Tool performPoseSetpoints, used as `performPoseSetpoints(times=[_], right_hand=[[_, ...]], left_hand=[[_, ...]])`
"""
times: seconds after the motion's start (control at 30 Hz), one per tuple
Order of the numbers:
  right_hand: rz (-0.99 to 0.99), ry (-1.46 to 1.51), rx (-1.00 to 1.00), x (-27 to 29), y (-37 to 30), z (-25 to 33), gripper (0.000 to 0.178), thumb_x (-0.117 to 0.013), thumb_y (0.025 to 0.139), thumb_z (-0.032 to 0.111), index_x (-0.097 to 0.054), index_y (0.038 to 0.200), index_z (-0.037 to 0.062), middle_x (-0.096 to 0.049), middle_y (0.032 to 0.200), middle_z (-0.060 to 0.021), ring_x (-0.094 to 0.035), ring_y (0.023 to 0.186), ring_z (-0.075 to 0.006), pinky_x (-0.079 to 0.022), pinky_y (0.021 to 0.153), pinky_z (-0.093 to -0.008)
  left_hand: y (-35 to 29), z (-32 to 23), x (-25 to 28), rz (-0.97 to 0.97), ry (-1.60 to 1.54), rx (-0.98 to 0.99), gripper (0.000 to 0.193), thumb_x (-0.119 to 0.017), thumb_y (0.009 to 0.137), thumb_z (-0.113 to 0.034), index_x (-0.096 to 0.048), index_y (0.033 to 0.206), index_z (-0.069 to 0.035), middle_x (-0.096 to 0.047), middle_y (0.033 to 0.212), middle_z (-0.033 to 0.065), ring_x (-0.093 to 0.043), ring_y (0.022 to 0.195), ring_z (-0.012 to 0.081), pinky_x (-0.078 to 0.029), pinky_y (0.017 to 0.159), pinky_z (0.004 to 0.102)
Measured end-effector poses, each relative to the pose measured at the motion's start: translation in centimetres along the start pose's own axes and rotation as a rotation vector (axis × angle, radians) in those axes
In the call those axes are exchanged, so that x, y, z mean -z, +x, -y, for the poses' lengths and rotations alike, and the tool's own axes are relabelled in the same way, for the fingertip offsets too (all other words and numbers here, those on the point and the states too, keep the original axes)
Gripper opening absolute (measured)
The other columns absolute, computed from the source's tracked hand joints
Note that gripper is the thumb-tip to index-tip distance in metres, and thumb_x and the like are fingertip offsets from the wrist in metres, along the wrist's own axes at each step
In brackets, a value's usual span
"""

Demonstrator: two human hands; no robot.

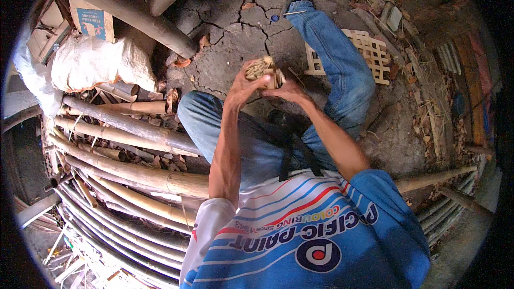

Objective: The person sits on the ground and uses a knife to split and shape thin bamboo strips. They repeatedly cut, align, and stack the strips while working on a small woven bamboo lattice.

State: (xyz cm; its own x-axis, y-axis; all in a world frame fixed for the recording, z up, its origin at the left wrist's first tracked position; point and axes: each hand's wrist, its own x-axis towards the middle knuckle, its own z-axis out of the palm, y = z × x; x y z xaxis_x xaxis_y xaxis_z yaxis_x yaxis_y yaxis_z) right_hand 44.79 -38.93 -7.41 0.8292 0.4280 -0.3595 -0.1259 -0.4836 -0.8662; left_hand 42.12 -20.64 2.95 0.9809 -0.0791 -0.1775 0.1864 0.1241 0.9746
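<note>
Basically, cracked dry-earth floor (230, 35); smooth round bamboo poles (160, 178) at left; crumpled white sack (101, 64); flat pale slatted lattice (369, 52) at right. Left hand (244, 83) and right hand (287, 91): fingers clamped around a rough bundle of short pale strips (261, 67), held between them over the floor.

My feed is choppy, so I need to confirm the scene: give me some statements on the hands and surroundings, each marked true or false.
1. The left hand holds the bundle of pale strips. True.
2. The right hand hangs away from the bundle. False: the right hand is on it too.
3. The pale lattice panel is partly hidden by the right leg. True.
4. The white sack lies on the person's right. False: the white sack is on the left.
5. The ground ahead is smooth. False: the ground is cracked.
</note>
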Motion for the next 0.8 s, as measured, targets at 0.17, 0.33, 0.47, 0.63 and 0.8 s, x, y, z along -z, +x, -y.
performPoseSetpoints(times=[0.17, 0.33, 0.47, 0.63, 0.8], right_hand=[[-0.024, 0.221, 0.07, -1.9, -0.4, 0.9, 0.077, -0.086, 0.068, 0.029, -0.048, 0.132, 0.0075, -0.059, 0.123, -0.0083, -0.058, 0.111, -0.0239, -0.048, 0.094, -0.0379], [-0.094, 0.205, 0.118, -2.4, -0.5, 2.5, 0.06, -0.08, 0.07, 0.018, -0.055, 0.123, 0.0055, -0.062, 0.119, -0.0092, -0.059, 0.109, -0.0235, -0.047, 0.095, -0.0364], [-0.076, 0.226, 0.067, -2.1, -1.0, 3.9, 0.061, -0.081, 0.071, 0.018, -0.054, 0.125, 0.0062, -0.063, 0.118, -0.0083, -0.06, 0.108, -0.0221, -0.048, 0.095, -0.0349], [0.021, 0.284, 0.048, -1.3, -1.6, 4.2, 0.062, -0.081, 0.072, 0.019, -0.054, 0.126, 0.0061, -0.062, 0.121, -0.0087, -0.059, 0.11, -0.0216, -0.047, 0.095, -0.0346], [-0.047, 0.234, 0.174, -2.3, -0.9, 1.8, 0.056, -0.078, 0.076, 0.015, -0.054, 0.125, 0.0045, -0.062, 0.121, -0.0084, -0.059, 0.109, -0.0203, -0.048, 0.095, -0.0337]], left_hand=[[0.2, 2.1, -0.2, -0.145, -0.11, 0.069, 0.043, -0.068, 0.09, -0.043, -0.06, 0.116, -0.009, -0.065, 0.102, 0.0018, -0.061, 0.093, 0.0133, -0.049, 0.082, 0.0305], [0.1, 1.2, -0.9, -0.171, -0.089, 0.096, 0.033, -0.067, 0.091, -0.038, -0.065, 0.102, -0.007, -0.066, 0.091, -0.0006, -0.06, 0.081, 0.0098, -0.049, 0.075, 0.0258], [-0.3, 1.4, -0.3, -0.196, -0.21, 0.091, 0.027, -0.064, 0.094, -0.033, -0.065, 0.102, -0.007, -0.066, 0.092, 0.0003, -0.061, 0.083, 0.0108, -0.049, 0.076, 0.027], [-0.2, 3.2, -0.3, -0.284, -0.366, 0.113, 0.026, -0.055, 0.099, -0.03, -0.065, 0.105, -0.008, -0.066, 0.101, 0.0021, -0.061, 0.094, 0.0143, -0.048, 0.085, 0.03], [-0.2, 3.1, -0.7, -0.094, -0.141, 0.016, 0.035, -0.05, 0.1, -0.033, -0.067, 0.11, -0.004, -0.067, 0.109, 0.0056, -0.061, 0.101, 0.0152, -0.048, 0.088, 0.0296]])
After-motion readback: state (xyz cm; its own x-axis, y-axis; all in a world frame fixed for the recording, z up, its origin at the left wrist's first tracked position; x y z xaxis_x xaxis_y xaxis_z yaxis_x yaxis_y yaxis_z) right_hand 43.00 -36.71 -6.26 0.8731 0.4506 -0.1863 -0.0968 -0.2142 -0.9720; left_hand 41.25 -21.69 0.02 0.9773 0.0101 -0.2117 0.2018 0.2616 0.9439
